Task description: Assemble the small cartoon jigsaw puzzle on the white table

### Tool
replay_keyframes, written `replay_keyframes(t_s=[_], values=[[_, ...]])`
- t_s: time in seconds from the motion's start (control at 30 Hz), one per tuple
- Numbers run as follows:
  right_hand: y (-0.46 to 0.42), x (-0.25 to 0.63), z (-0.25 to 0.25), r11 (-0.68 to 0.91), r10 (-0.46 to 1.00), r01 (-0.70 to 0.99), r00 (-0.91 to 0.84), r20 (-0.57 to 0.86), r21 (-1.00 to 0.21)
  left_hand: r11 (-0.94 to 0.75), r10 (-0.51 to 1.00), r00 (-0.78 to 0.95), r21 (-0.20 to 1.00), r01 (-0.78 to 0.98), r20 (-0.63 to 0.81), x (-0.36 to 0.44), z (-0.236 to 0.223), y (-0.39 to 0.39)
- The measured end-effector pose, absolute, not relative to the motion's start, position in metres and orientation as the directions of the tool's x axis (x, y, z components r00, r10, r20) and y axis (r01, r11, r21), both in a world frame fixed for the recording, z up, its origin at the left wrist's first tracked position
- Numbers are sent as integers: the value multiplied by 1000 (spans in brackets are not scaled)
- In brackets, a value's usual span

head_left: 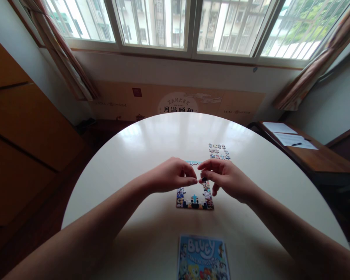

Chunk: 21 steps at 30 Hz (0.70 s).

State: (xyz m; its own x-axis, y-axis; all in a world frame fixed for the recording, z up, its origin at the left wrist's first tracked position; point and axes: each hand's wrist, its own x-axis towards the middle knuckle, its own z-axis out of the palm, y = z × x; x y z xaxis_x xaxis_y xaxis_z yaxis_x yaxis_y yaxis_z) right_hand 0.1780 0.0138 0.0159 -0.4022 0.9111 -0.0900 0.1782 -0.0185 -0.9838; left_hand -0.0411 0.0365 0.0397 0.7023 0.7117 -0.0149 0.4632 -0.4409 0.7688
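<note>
The puzzle border [209, 197] lies partly beneath the left hand [176, 175] and the right hand [227, 175]. Both have curled fingers; whether they grip something, I cannot tell.

From my remote post I see a bare left hand [179, 175] and bare right hand [226, 175]; behind the grip, narrow wrists [148, 182], bare forearms [105, 217] broadening smoothly.

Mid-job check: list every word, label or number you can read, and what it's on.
"BLUEY": blue picture card
"FANZINE PROJECT", blurred, so likely: same card
"ZANKEE": tan wall panel
"月满颐和", lower edge hidden: same panel
Too small or blurred to read: the panel's smaller script, any text on its red square, the papers at right.
</note>
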Motion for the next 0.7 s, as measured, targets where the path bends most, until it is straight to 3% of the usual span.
replay_keyframes(t_s=[0.2, 0.5, 0.6, 0.7], values=[[12, 185, 22, -48, 855, 160, -503, -124, -986, -315, 787, 615, 832, 457, -40, -39, 37, 40], [10, 184, 19, 34, 849, 206, -522, -80, -978, -304, 762, 645, 852, 427, -51, -34, 34, 37], [8, 184, 21, 196, 875, 322, -484, 16, -926, -264, 776, 624, 853, 450, -89, -34, 34, 37], [4, 184, 24, 501, 840, 488, -474, 264, -715, -146, 806, 572, 886, 440, -151, -34, 33, 39]])
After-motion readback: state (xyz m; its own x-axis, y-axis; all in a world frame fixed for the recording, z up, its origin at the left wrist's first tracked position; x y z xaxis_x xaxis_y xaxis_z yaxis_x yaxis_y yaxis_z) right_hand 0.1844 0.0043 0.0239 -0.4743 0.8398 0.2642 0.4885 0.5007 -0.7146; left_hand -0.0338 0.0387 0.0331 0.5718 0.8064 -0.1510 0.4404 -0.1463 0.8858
